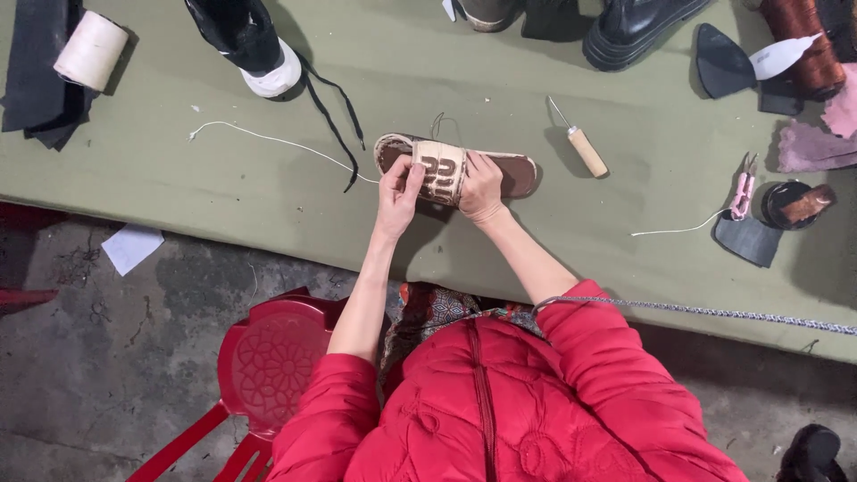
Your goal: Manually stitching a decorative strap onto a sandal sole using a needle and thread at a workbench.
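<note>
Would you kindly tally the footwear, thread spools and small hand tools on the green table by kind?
Footwear: 3 – sandal held by left hand and right hand, black-and-white shoe, black shoe
Thread spools: 2 – cream spool, brown spool
Hand tools: 2 – awl, pink snips
Total: 7
</note>
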